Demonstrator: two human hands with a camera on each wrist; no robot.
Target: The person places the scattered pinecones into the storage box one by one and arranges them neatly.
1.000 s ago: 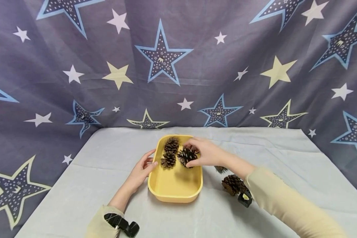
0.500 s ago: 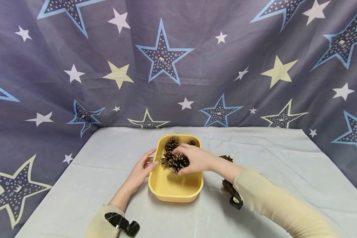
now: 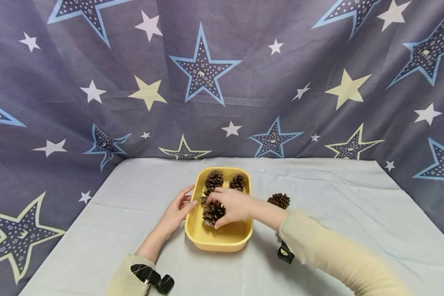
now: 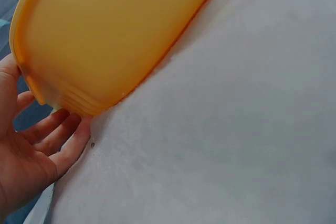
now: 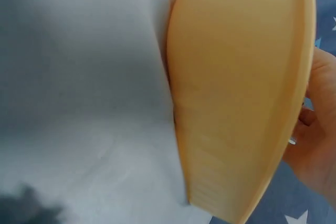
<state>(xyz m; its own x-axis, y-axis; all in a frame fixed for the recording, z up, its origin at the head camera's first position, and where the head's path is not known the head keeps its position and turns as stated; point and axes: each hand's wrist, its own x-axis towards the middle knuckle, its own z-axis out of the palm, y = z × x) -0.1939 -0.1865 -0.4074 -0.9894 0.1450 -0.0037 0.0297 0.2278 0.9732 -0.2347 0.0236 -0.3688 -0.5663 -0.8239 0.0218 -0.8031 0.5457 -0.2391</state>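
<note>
A yellow plastic tub stands on the cloth-covered table in the head view. My left hand holds its left side, thumb over the rim; in the left wrist view the fingers touch the outer wall. Inside the tub, my right hand grips a brown pine cone between thumb and fingers. Two more pine cones lie at the tub's far end, one at the left and one at the right. A third cone is partly hidden behind the right hand's fingers.
Right of the tub, a pine cone lies on the table beyond the right forearm. The right sleeve covers the area below it. A star-patterned curtain hangs behind the table.
The right hand has moved left and nearer with its pine cone, from the tub's right side towards its middle. A cone at the far right of the tub has come into view. The left hand stays put.
</note>
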